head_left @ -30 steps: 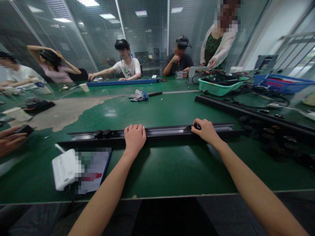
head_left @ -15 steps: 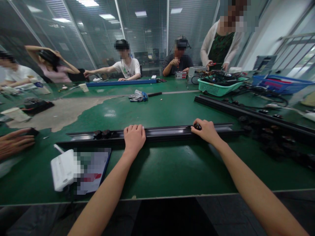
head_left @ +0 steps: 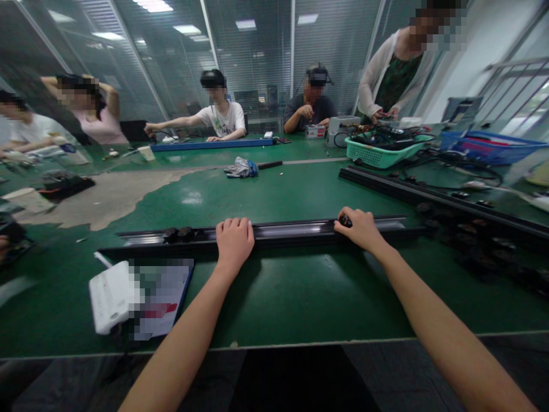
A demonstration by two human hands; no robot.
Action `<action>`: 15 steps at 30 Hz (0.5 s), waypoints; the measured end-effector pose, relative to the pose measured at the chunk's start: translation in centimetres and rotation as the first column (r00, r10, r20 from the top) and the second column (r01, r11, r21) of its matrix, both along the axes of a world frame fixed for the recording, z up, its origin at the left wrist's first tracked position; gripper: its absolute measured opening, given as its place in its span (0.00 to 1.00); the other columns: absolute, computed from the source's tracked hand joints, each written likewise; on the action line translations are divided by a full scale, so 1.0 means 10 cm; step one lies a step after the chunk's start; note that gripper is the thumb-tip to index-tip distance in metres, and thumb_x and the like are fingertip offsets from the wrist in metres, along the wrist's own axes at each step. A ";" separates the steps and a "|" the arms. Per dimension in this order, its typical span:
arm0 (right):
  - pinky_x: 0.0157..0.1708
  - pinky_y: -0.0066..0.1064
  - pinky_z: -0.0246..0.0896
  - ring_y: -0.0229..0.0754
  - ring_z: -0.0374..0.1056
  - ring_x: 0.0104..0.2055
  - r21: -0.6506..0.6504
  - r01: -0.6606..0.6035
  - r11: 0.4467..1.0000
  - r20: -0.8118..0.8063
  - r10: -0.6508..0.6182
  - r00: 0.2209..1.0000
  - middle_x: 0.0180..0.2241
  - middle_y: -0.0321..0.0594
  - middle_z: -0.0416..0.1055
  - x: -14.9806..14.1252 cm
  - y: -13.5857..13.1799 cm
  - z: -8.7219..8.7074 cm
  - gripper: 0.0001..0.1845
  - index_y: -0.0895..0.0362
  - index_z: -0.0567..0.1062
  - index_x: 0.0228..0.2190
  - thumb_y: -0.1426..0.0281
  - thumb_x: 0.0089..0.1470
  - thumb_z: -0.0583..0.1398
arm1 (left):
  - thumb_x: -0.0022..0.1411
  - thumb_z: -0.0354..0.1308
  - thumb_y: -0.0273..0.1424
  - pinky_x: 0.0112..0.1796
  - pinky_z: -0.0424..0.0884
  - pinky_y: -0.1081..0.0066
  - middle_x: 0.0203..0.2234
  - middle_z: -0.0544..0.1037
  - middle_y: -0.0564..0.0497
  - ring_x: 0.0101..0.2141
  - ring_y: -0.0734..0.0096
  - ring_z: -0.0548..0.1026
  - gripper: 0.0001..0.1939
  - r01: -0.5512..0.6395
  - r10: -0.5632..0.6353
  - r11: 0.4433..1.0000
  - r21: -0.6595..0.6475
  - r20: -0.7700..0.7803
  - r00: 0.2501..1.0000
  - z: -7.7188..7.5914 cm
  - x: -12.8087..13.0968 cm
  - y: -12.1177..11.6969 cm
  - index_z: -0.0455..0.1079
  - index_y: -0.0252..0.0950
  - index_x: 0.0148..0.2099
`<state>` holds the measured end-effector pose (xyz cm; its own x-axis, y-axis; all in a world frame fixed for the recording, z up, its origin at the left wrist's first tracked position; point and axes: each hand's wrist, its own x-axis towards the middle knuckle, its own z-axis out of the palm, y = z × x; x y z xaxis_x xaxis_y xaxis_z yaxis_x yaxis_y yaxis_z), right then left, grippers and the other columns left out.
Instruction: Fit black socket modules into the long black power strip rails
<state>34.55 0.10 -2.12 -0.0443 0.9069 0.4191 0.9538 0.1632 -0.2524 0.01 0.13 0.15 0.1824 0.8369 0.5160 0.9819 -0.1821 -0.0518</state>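
Observation:
A long black rail [head_left: 295,230] with a bright channel lies across the table in front of me. My left hand [head_left: 234,243] is wrapped over the rail left of its middle, fingers on the far side. Toward the right end, my right hand [head_left: 358,226] is closed around a small black round piece [head_left: 344,220] at the channel; my fingers partly hide it. Two similar black round pieces [head_left: 178,233] sit in the channel near the left end.
A white box-like device [head_left: 109,297] and a booklet [head_left: 165,297] lie at near left. Another black rail [head_left: 429,194] and dark round parts [head_left: 484,246] are at right. Behind stand a green basket [head_left: 381,153] and a blue basket [head_left: 489,147]. Gloves [head_left: 241,167] lie mid-table; several people sit or stand around.
At the left edge, another person's hand has drawn back with a dark object. The standing person has shifted right, and the pink-shirted person has changed posture. My hands look almost unmoved.

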 end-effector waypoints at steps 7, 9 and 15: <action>0.38 0.37 0.48 0.50 0.66 0.38 -0.007 0.020 1.000 -0.017 -0.020 1.000 0.33 0.43 0.74 0.02 0.01 -0.02 0.11 0.53 0.69 0.32 0.59 0.54 0.56 | 0.71 0.40 0.33 0.46 0.58 0.57 0.38 0.78 0.43 0.43 0.54 0.70 0.18 -0.002 0.002 1.000 0.007 -0.014 1.000 0.00 -0.01 0.00 0.71 0.37 0.40; 0.39 0.37 0.48 0.50 0.66 0.39 -0.011 0.019 1.000 -0.029 -0.019 0.999 0.33 0.43 0.74 0.03 0.01 -0.02 0.10 0.53 0.68 0.32 0.59 0.54 0.56 | 0.71 0.40 0.33 0.46 0.58 0.57 0.38 0.78 0.43 0.43 0.54 0.70 0.18 -0.003 0.003 1.000 0.007 -0.014 1.000 0.00 -0.01 0.01 0.71 0.37 0.40; 0.39 0.37 0.49 0.50 0.66 0.39 -0.018 0.022 1.000 -0.046 -0.023 0.999 0.32 0.43 0.73 0.05 0.01 -0.02 0.10 0.53 0.68 0.32 0.59 0.54 0.55 | 0.71 0.40 0.34 0.47 0.58 0.57 0.38 0.78 0.43 0.43 0.54 0.70 0.18 -0.006 0.006 1.000 0.001 -0.014 1.000 -0.01 -0.01 0.01 0.71 0.38 0.40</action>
